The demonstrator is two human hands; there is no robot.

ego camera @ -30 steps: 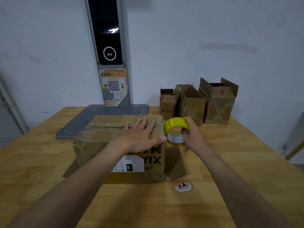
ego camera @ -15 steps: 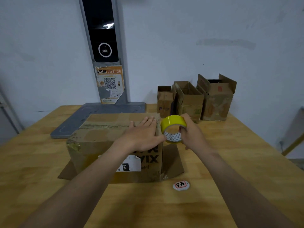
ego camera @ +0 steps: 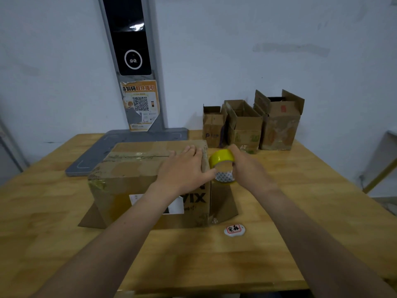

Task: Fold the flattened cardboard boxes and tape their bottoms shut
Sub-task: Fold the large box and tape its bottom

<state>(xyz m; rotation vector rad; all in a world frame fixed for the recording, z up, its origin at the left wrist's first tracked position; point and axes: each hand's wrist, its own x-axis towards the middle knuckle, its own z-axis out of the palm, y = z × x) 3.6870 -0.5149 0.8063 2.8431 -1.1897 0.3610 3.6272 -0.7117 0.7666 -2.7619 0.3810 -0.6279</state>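
Box (ego camera: 133,175) sits mid-table (ego camera: 311,211), just in front of the person. Its long axis runs left-right, turned slightly so the left end is nearer the camera. The closed face is up. A taped seam runs along that face, following the long axis. The bottom flaps splay out on the table at the left and right ends. The front side shows black print and a white label, both partly hidden by the left forearm.

Left hand (ego camera: 184,168) lies flat, palm down, on the right end of the box top. Its fingers are straight, close together and point away from the person; the thumb reaches toward the right edge.

Right hand (ego camera: 249,171) grips the yellow tape roll (ego camera: 222,161) with fingers curled round it. The roll is held on edge at the box's top right corner, touching or just beside the left thumb. Its hole faces roughly toward the camera, and the printed core is visible inside.

A small round badge (ego camera: 234,230) lies on the table near the box's front right corner. Three open small boxes (ego camera: 245,130) stand in a row by the wall. A grey base plate (ego camera: 103,151) with a dark post (ego camera: 129,39) is behind the box.
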